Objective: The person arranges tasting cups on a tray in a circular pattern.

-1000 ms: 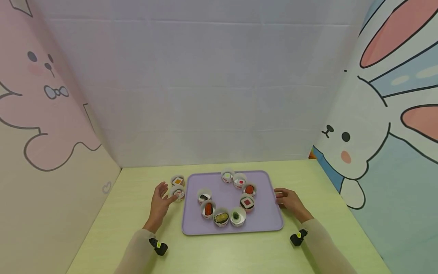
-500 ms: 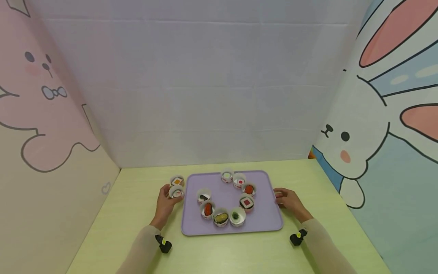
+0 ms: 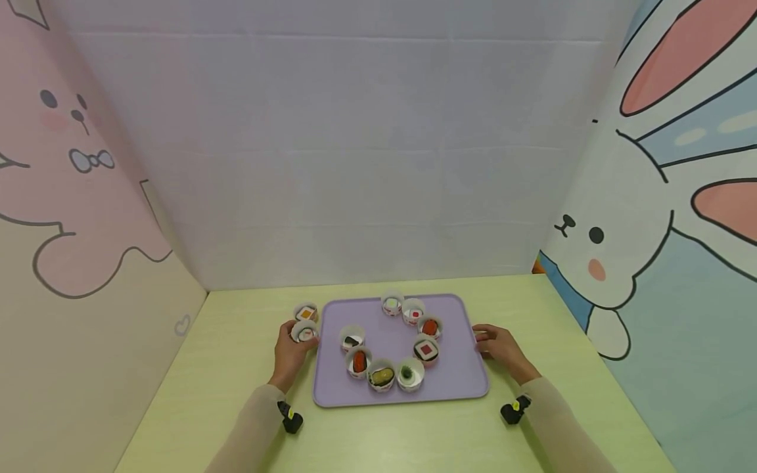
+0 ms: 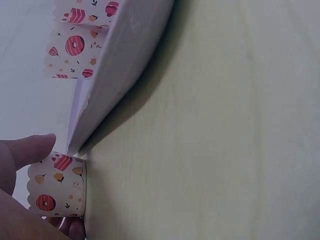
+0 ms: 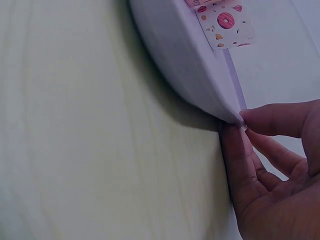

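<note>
A printed paper baking cup (image 3: 304, 332) with a white and pinkish piece in it stands on the table just left of the purple tray (image 3: 372, 315). My left hand (image 3: 290, 351) grips this cup (image 4: 57, 185), thumb on one side and fingers on the other. Right behind it is another cup (image 3: 305, 313) with an orange-centred square piece. At the tray's right edge, my right hand (image 3: 499, 348) pinches the rim between thumb (image 5: 272, 117) and fingers. Several cups with sushi-like pieces curve across the tray, including a yellow-green one (image 3: 382, 376) and a red-orange one (image 3: 430, 327).
The pale yellow table (image 3: 378, 440) runs back to a white wall (image 3: 367, 164). Cartoon-printed panels, one pink (image 3: 77, 217) and one with a rabbit (image 3: 627, 243), flank the table on both sides.
My left hand has moved right and its fingers and thumb have closed round the nearer cup outside the tray. My right hand stays at the tray's edge.
</note>
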A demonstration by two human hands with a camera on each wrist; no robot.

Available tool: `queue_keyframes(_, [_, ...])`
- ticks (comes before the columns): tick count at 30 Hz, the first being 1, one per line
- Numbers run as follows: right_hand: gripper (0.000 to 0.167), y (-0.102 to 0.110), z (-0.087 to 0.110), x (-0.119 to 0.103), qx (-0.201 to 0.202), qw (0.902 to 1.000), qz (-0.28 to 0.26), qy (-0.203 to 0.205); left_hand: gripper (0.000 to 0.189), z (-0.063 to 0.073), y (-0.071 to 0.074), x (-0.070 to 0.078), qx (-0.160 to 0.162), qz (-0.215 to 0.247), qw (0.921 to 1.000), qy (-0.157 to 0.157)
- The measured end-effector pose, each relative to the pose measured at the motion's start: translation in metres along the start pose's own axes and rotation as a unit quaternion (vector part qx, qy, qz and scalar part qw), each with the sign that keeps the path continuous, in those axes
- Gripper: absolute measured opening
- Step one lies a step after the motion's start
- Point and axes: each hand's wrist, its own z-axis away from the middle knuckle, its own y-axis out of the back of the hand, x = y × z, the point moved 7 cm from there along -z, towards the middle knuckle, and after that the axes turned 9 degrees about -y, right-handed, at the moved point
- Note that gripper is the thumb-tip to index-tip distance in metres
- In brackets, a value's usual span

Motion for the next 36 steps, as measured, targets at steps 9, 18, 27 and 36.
queue_keyframes(9, [0.049, 0.000, 0.001, -0.002, -0.005, 1.0000, -0.002, 0.006, 0.066, 0.000, 0.001, 0.000, 0.012, -0.022, 0.9997, -0.004])
queue_keyframes(18, [0.049, -0.001, 0.001, 0.000, -0.005, 1.0000, -0.006, 0.003, 0.065, 0.005, 0.004, 0.003, 0.010, -0.023, 0.9997, -0.002])
queue_keyframes(27, [0.049, -0.001, 0.002, -0.001, -0.004, 1.0000, -0.006, 0.003, 0.065, 0.014, 0.016, 0.016, 0.007, -0.028, 0.9995, -0.010])
queue_keyframes(36, [0.051, -0.001, 0.002, 0.000, -0.006, 0.9999, -0.005, 0.006, 0.064, 0.021, 0.034, 0.032, -0.005, -0.023, 0.9993, -0.027])
